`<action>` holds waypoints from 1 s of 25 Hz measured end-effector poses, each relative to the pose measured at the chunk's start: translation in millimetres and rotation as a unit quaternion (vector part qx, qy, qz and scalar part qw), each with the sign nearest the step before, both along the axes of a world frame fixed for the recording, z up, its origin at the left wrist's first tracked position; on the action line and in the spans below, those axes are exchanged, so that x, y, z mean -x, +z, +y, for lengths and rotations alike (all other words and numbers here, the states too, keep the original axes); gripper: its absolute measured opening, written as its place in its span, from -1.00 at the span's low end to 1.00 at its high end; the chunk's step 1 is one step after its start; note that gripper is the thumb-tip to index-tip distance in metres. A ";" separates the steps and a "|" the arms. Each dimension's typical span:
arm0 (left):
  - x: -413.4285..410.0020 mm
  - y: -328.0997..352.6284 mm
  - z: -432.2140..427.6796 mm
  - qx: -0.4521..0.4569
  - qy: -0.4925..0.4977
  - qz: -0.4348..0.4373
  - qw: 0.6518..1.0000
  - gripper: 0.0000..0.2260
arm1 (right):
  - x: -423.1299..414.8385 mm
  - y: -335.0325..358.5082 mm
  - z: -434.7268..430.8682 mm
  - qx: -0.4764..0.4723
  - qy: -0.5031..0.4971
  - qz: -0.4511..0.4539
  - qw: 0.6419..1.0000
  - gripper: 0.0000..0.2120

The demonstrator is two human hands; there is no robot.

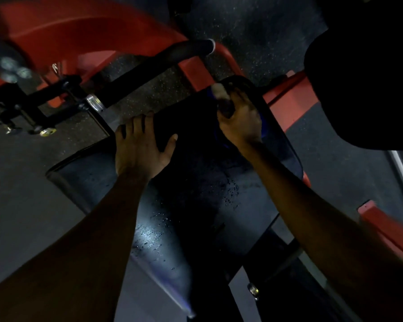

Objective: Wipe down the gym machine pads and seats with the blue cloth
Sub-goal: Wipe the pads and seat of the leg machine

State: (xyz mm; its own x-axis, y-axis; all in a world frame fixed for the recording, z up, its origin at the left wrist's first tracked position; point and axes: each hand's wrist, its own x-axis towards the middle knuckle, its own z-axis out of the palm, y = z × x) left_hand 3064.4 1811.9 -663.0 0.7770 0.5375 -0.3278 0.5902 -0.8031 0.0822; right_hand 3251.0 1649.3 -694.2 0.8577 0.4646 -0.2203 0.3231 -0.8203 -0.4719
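A black padded seat [196, 201] of a red-framed gym machine fills the middle of the view, with wet droplets on its surface. My left hand [141, 147] lies flat with spread fingers on the pad's far left edge. My right hand [239, 119] rests on the far end of the pad, fingers curled around a small dark object with a pale tip. The blue cloth [263, 126] shows only as blue slivers under and beside that hand; most of it is hidden.
Red frame tubes [196, 70] cross beyond the pad, with a black foam handle [163, 59] on the left. Another dark pad [363, 84] looms at the upper right. A red bar [386, 226] runs at the right. Speckled rubber floor surrounds the machine.
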 end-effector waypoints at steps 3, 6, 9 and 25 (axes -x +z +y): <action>1.0 -0.9 0.5 -0.012 -0.006 -0.001 1.000 -0.28 | 32.2 6.3 11.4 0.004 -0.101 0.007 0.995 -0.48; 1.9 -1.4 0.3 -0.010 -0.012 -0.005 1.000 -0.26 | 89.1 19.0 -16.9 -0.014 0.059 -0.001 0.998 -0.45; 1.9 -4.9 1.0 -0.009 -0.011 -0.005 1.000 -0.26 | 76.7 12.9 -64.2 0.023 0.023 -0.025 0.999 -0.45; 5.5 -7.8 -1.7 -0.026 -0.022 -0.063 0.997 -0.32 | 70.8 8.4 -51.5 0.014 -0.084 -0.021 0.996 -0.47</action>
